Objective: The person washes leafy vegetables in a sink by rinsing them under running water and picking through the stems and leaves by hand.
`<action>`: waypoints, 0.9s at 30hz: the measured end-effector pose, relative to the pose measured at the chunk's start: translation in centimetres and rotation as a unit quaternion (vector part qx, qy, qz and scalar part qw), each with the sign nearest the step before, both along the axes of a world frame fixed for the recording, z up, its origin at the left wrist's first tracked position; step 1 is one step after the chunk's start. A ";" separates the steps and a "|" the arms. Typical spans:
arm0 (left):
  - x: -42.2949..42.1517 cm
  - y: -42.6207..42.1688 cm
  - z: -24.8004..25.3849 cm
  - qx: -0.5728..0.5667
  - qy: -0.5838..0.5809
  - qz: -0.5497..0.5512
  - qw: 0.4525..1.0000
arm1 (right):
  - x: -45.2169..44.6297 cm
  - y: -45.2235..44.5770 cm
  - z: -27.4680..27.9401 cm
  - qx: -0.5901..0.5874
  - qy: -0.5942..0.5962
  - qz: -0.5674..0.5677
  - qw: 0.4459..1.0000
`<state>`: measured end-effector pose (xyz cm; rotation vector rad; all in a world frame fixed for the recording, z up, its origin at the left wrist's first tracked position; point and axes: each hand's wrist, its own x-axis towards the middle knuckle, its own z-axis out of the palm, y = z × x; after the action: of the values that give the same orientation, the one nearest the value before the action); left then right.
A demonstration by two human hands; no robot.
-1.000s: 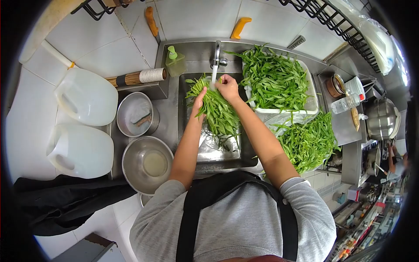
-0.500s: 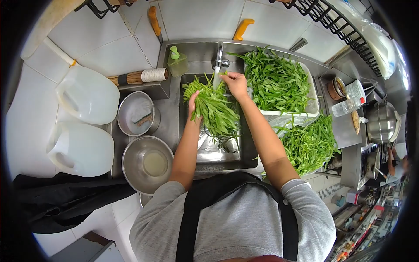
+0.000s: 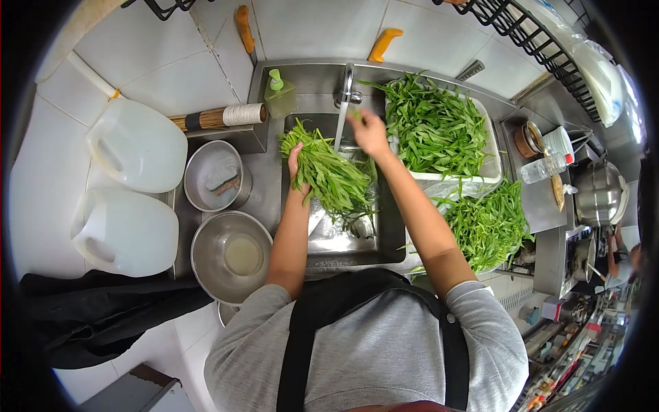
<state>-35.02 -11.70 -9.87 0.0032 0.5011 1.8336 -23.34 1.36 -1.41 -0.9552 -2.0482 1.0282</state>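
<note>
A bunch of leafy greens (image 3: 329,175) rests in my left hand (image 3: 296,165), whose fingers are wrapped round its stem end over the metal sink (image 3: 343,259). To the right of the running tap (image 3: 349,86), my right hand (image 3: 371,134) is closed and blurred by motion, with a small bit of green at its fingertips. Water falls between my two hands, beside the bunch. More greens fill a white basket (image 3: 489,174) right of the sink, and another pile of greens (image 3: 487,226) lies nearer to me.
Two steel bowls (image 3: 206,199) (image 3: 213,275) stand left of the sink, beside white jugs (image 3: 137,154). A soap bottle (image 3: 280,99) is behind. At the right are a water bottle (image 3: 546,168), a steel pot (image 3: 598,196) and a distant person (image 3: 621,268).
My left hand has moved a little left with the bunch, away from the water stream. My right hand has come away from the bunch, to the right.
</note>
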 end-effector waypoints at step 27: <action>1.4 1.7 0.6 0.002 0.021 -0.014 1.000 | -0.1 0.5 -4.2 -0.196 -0.121 0.037 0.972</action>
<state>-33.64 -10.04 -9.31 0.0510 0.5237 1.8100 -23.42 1.82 -5.58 -1.2647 -2.1303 1.4556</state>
